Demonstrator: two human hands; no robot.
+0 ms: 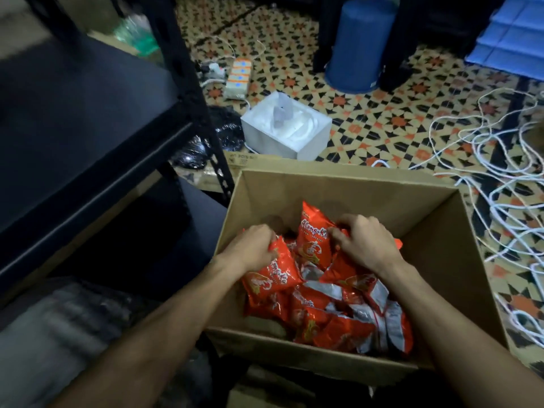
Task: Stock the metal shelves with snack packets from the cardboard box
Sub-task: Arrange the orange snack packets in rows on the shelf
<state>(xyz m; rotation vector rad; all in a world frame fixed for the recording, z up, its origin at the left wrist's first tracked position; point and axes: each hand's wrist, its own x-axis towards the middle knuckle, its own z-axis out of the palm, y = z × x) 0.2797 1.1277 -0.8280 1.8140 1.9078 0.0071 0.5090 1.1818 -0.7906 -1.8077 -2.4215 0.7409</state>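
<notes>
Head view: tiled floor [382, 113] under cardboard box [338, 184], metal shelves [88, 113] left of box, white cables [497, 206] right. Left hand [250, 248] gripping snack packet [273, 278], right hand [368, 242] seemingly pinching second packet [312, 240].

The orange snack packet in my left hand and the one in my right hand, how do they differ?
The slanted orange-red foil packet lies tilted, its lettering running diagonally; the upright orange-red foil packet stands on end, its lettering nearly level. The left hand grips the slanted one by its upper end; the right hand pinches the upright one at its side edge. Both show printed fronts inside the open brown cardboard box.
</notes>
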